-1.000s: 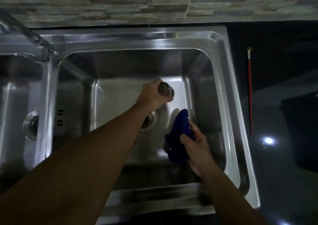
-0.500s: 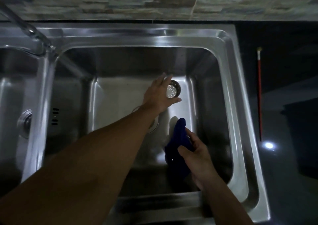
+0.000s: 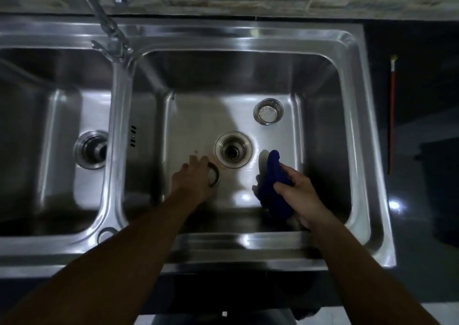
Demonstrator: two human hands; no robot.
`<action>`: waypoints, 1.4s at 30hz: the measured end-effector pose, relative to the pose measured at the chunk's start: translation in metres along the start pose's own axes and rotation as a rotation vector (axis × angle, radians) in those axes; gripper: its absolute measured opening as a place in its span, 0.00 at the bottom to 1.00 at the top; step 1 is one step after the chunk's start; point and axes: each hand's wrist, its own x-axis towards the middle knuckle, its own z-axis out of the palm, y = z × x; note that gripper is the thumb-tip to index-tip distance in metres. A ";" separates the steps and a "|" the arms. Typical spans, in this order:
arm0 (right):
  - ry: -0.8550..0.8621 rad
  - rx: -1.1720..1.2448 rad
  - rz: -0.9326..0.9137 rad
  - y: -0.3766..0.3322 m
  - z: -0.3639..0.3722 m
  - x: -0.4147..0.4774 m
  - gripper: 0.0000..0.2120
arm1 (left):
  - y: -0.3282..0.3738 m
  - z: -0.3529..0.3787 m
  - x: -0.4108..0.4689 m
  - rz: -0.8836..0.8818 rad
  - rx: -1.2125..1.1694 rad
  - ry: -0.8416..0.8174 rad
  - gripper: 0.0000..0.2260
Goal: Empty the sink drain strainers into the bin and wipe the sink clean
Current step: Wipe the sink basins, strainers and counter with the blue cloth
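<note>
A steel double sink (image 3: 248, 246) fills the view. In the right basin the drain hole (image 3: 233, 149) is open with no strainer in it. One perforated strainer (image 3: 268, 111) stands upright on the basin floor at the far right. A second strainer (image 3: 215, 175) lies just near-left of the drain, and my left hand (image 3: 192, 181) is over it with the fingers on its rim. My right hand (image 3: 296, 195) grips a dark blue cloth (image 3: 274, 175) that hangs against the basin floor to the right of the drain.
The left basin has its own drain fitting (image 3: 92, 149). A tap (image 3: 109, 26) rises from the divider at the back. A thin red stick (image 3: 392, 116) lies on the dark counter to the right of the sink. A tiled wall runs behind.
My left hand set a strainer down at the basin's far right, let go, and came back near-left onto the second strainer. The view shifted left. My right hand kept the cloth.
</note>
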 end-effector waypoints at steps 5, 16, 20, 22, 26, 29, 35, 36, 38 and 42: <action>-0.007 0.035 0.003 0.000 0.019 0.003 0.28 | -0.006 0.003 0.001 0.040 -0.209 0.050 0.35; -0.172 -0.063 -0.184 -0.007 0.117 -0.025 0.30 | -0.034 -0.043 -0.018 0.000 -1.341 -0.084 0.19; -0.152 -0.140 -0.327 -0.005 0.130 -0.036 0.34 | -0.046 -0.051 -0.016 -0.090 -1.388 -0.048 0.07; -0.142 -0.157 -0.359 -0.006 0.131 -0.035 0.33 | -0.051 -0.052 -0.015 -0.068 -1.367 -0.122 0.08; -0.101 -0.073 -0.253 -0.017 0.132 -0.021 0.29 | -0.046 -0.058 -0.020 0.073 -1.354 -0.254 0.13; -0.120 -0.073 -0.247 -0.011 0.136 -0.022 0.26 | -0.041 -0.058 -0.014 0.027 -1.336 -0.104 0.11; -0.078 -0.007 -0.224 -0.027 0.126 -0.009 0.26 | -0.037 -0.067 0.011 0.059 -1.025 -0.087 0.14; -0.068 -0.014 -0.228 -0.036 0.122 -0.005 0.26 | -0.037 -0.070 0.017 0.069 -0.955 -0.098 0.13; -0.065 -0.067 -0.259 -0.051 0.115 0.001 0.28 | -0.036 -0.079 0.030 0.066 -0.909 -0.039 0.16; -0.074 -0.228 -0.281 -0.058 0.099 0.002 0.29 | -0.030 -0.092 0.068 0.046 -0.795 0.306 0.32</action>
